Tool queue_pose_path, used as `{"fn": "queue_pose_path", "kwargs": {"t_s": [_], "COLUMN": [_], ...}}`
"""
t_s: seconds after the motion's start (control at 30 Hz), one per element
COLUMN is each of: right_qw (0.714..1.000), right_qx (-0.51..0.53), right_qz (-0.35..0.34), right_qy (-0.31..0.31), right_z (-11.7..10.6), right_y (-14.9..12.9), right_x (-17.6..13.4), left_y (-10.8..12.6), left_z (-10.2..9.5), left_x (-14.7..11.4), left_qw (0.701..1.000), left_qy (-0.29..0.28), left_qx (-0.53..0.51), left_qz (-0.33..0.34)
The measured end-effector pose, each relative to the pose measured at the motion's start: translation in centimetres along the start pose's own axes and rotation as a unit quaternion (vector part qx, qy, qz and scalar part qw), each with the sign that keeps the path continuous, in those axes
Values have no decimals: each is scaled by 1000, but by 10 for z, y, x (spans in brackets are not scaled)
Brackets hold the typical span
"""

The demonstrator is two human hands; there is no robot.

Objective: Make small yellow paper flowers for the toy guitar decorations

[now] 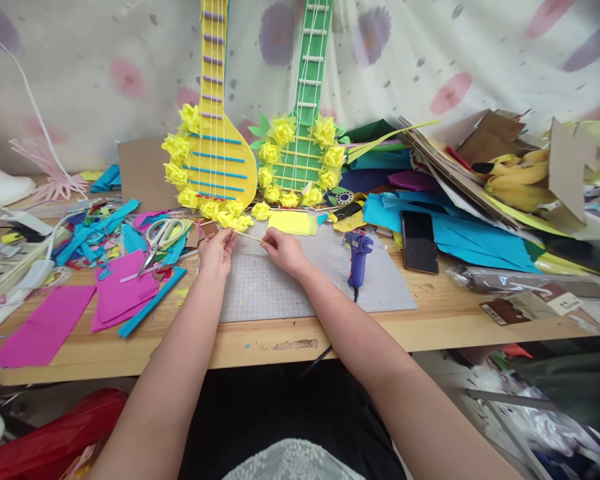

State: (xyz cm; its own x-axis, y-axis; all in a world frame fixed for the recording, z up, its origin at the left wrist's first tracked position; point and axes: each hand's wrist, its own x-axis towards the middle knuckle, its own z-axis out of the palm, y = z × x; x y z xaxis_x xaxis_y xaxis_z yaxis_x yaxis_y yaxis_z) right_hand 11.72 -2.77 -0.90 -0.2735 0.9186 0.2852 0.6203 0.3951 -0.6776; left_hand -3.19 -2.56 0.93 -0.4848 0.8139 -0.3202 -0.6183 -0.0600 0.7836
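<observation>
A thin pale stick stretches between my two hands above the grey cutting mat. My left hand pinches its left end, close to yellow paper flowers. My right hand grips the other end between thumb and fingers. Just behind lies a stack of yellow crepe paper. A yellow paper guitar and a green one, both trimmed with yellow flowers, lean at the back. To the right of my right hand, a blue glue gun rests on the mat.
Scissors, magenta paper sheets and blue scraps crowd the left side. At right are a phone, blue crepe paper and piled cardboard. The glue gun's cord hangs over the wooden table's front edge.
</observation>
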Motion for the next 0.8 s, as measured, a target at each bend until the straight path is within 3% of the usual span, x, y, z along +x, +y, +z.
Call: {"fn": "queue_pose_path", "kwargs": {"t_s": [0.17,0.3,0.37,0.47,0.57,0.8], "right_qw": [980,895,856,819,804,803], "right_qx": [184,414,484,542,565,564], "right_qz": [64,153,174,184,182,180], "right_qy": [37,60,56,40,34,67], "right_z": [5,5,3,1,2,8], "right_y": [4,6,6,4,1,1], "right_x": [4,9,10,10,9,9], "left_y": [8,11,11,9,5,-1], "left_z": [-3,-3,-3,-4,-3,0], "left_x": [1,-4,-7,-9,-11,-14], "left_qw": [998,981,963,939,936,946], "left_qy": [-21,-78,-114,-154,-160,-163], "left_qx": [-16,-65,-94,-109,-86,-42], "left_qz": [-58,-167,-225,-286,-302,-276]}}
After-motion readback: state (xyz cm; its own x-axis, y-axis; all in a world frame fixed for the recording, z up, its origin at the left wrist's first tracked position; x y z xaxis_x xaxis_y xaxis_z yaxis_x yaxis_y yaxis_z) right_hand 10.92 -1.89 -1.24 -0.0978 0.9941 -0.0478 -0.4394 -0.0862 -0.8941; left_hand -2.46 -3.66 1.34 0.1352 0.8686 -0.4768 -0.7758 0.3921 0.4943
